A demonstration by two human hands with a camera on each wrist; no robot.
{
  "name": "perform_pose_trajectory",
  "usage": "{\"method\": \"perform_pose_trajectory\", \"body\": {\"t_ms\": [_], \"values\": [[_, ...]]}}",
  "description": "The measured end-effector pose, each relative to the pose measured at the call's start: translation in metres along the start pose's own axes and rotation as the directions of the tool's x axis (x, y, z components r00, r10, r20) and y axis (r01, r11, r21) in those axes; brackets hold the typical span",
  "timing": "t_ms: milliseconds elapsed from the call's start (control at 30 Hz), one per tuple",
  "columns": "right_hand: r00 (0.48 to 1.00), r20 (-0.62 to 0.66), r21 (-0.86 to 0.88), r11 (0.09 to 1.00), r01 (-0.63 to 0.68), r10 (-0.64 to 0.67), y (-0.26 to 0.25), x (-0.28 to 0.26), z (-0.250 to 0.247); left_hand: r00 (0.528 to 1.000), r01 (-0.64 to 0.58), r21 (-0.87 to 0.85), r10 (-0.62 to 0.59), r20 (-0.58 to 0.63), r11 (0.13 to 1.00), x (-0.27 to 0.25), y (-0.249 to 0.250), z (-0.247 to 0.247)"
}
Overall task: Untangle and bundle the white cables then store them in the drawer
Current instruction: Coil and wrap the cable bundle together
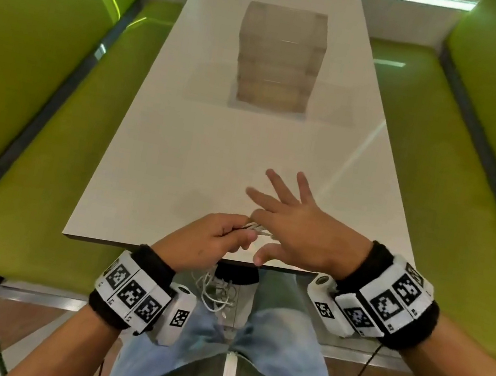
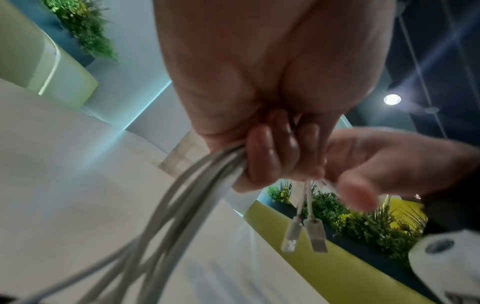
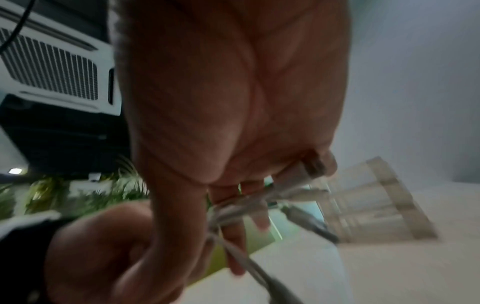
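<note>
The white cables (image 1: 260, 230) are bunched in my left hand (image 1: 224, 236), which grips them just above the near table edge. The rest of the cables hangs in a loose tangle (image 1: 216, 291) below that edge, over my lap. The left wrist view shows my left fingers (image 2: 262, 156) curled round several strands (image 2: 187, 197), with two connectors (image 2: 305, 234) dangling. My right hand (image 1: 286, 224) is beside the left with its fingers spread and straight, the cable ends against them (image 3: 233, 207). A translucent drawer unit (image 1: 279, 60) stands farther back on the table, its drawers closed.
The long white table (image 1: 179, 159) runs away from me, with green benches on the left (image 1: 50, 136) and right (image 1: 458, 191). My legs in jeans (image 1: 272, 341) are under the near table edge. A black wire (image 1: 363, 370) hangs from my right wristband.
</note>
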State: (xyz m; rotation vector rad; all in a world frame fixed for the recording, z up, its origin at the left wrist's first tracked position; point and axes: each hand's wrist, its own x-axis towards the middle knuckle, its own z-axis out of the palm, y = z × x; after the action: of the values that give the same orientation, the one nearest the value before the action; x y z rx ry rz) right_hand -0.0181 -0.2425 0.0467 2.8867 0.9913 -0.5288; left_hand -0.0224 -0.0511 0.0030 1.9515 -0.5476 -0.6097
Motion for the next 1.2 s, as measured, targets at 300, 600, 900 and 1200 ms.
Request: {"method": "perform_pose_trajectory", "body": {"t_ms": [300,600,900,1200], "values": [[0.998,0.063,0.879,0.473,-0.054,-0.002,0.004,-0.008,-0.022,0.996,-0.076,-0.298,0.057,-0.073,0.952,-0.007,0.000,-0.010],[0.993,-0.077,0.868,0.497,0.024,0.087,0.001,-0.006,-0.027,0.866,-0.310,-0.284,0.147,-0.478,0.907,-0.004,0.004,-0.001],[0.966,-0.135,0.731,0.680,-0.053,0.220,-0.034,0.028,0.017,0.740,-0.396,-0.409,0.023,-0.672,0.822,0.006,0.018,0.015],[0.998,-0.044,0.649,0.760,-0.011,0.052,-0.039,0.033,0.026,0.849,-0.327,-0.726,-0.149,-0.507,0.605,0.006,0.026,0.013]]}}
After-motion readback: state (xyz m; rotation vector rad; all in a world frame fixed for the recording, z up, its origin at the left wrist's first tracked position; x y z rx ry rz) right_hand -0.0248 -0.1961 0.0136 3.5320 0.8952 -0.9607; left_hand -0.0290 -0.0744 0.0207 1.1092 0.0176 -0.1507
